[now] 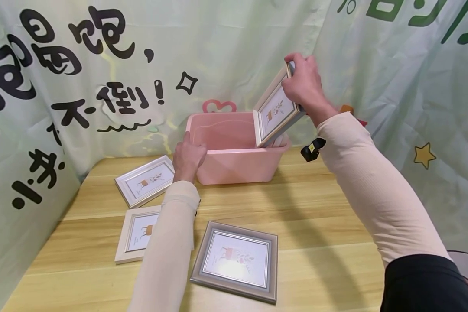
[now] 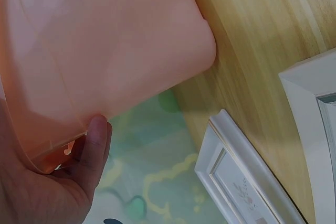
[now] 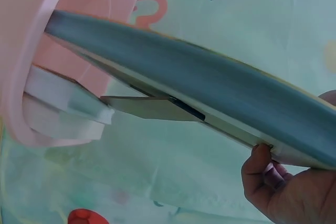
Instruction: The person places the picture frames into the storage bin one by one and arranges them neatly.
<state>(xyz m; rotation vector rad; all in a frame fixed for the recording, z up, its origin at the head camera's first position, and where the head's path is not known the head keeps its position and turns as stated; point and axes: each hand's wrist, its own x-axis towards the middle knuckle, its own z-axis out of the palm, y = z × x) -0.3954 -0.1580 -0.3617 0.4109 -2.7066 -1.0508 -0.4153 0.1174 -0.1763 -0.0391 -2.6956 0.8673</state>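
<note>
My left hand (image 1: 189, 157) grips the left end of a pink plastic bin (image 1: 238, 167); in the left wrist view the bin's wall (image 2: 115, 40) fills the upper left, the hand curled at its rim. My right hand (image 1: 305, 84) holds a pale picture frame (image 1: 272, 113) by its upper part. This frame leans at a tilt, its lower end inside the bin's right end. From the right wrist view, its stand flap (image 3: 152, 107) sticks out from the back. White frame edges (image 3: 58, 90) show beside it inside the bin.
On the table left of the bin lie a white picture frame (image 1: 148, 180) and a cream one (image 1: 130, 238), the latter partly behind my left forearm. A grey-brown picture frame (image 1: 238, 262) lies flat at the front. A printed cloth curtain (image 1: 234, 52) hangs behind the table (image 1: 316, 208).
</note>
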